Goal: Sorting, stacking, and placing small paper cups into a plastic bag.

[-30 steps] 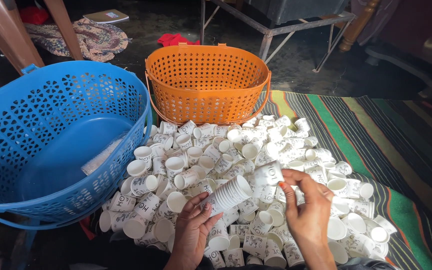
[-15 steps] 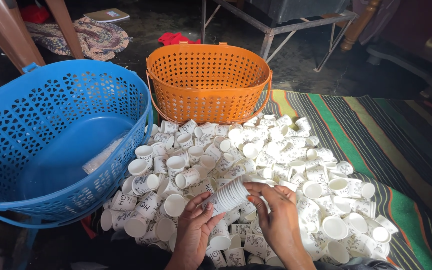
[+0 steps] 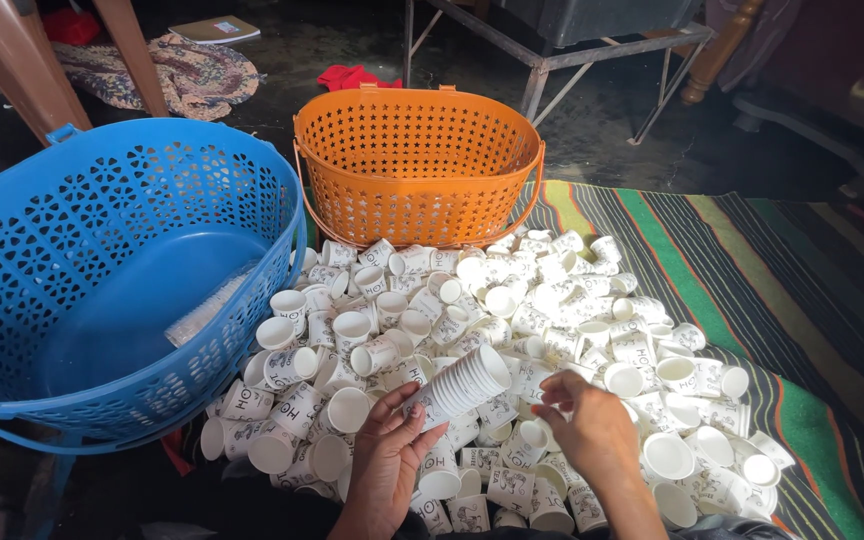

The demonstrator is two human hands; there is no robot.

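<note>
Striped rug (image 3: pixel 752 250) on a dark floor carries my heap of loose cups (image 3: pixel 512 310). My left hand (image 3: pixel 392 450) grips a nested stack (image 3: pixel 457 385) near the middle; my right hand (image 3: pixel 592 425) pinches one cup (image 3: pixel 534 432) beside it. Blue basket (image 3: pixel 102 290) and orange basket (image 3: pixel 417 160) hold no cups; nearly all remain unstacked.

Cup pile (image 3: pixel 512 340) on rug (image 3: pixel 752 290); baskets (image 3: pixel 417 165) behind and left

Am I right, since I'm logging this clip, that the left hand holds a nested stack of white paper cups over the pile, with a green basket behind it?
Not quite: the head view shows the basket behind the pile is orange. The left hand does hold the nested stack.
</note>
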